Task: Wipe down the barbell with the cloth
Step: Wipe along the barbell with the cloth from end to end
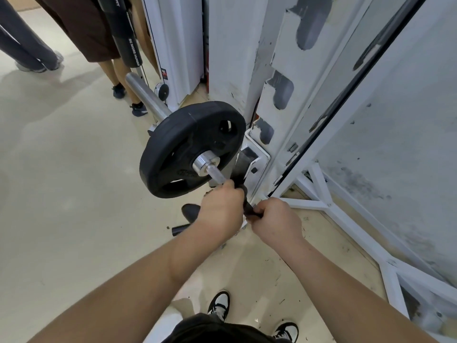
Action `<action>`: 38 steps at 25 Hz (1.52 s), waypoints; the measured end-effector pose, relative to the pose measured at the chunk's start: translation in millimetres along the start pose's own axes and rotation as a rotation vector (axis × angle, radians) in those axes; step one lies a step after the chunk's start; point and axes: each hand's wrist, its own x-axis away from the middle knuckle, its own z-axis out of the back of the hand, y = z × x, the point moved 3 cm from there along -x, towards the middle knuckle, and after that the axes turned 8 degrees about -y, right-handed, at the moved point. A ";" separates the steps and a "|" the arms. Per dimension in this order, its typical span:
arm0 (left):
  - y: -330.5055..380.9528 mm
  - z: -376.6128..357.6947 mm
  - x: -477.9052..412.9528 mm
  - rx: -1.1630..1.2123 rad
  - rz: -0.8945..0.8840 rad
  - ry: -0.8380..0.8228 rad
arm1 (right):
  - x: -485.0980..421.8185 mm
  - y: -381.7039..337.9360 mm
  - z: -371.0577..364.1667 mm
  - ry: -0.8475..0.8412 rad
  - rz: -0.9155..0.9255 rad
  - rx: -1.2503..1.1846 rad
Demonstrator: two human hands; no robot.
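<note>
The barbell (214,173) rests on a white rack, its steel sleeve (146,95) pointing up and left. A black weight plate (173,154) sits on the sleeve against the shiny collar (205,162). Just below the collar, my left hand (220,209) is closed around the bar's shaft. A dark cloth (248,206) shows between my two hands, wrapped along the bar. My right hand (274,221) is fisted on the cloth's lower end, close beside the left. The bar under both hands is hidden.
The white rack upright (279,100) with its notched hooks stands right behind the bar, and its base frame (319,204) spreads over the floor at right. Two dark objects (189,214) lie on the floor under my left hand. Other people's legs (116,70) stand at top left.
</note>
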 end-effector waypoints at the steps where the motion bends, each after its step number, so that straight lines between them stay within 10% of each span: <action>1: -9.2 5.2 -7.8 0.032 0.007 0.050 | 0.4 0.2 0.2 -0.003 0.005 -0.004; 5: -8.3 8.3 -8.6 0.115 0.157 0.171 | 3.5 3.4 0.3 -0.030 0.022 -0.084; 9: 11.9 -28.0 9.1 0.123 -0.221 0.133 | 12.1 22.9 1.3 -0.025 0.039 -0.253; 14: 15.0 -37.1 0.3 0.237 -0.105 0.301 | 30.9 47.5 12.2 0.067 0.000 -0.352; 18: 56.2 -73.1 55.3 0.573 -0.386 0.199 | 35.2 50.7 16.1 0.074 -0.097 -0.499; 25: -14.9 -100.8 55.2 1.399 0.515 0.298 | 33.6 40.3 7.3 0.037 0.008 -0.324; 28: 24.6 -109.1 30.0 2.045 0.541 0.131 | 29.7 32.2 0.2 0.010 0.029 -0.158; 38: 34.2 -107.4 23.9 2.172 0.450 -0.154 | 31.5 26.1 -0.3 0.019 -0.068 -0.002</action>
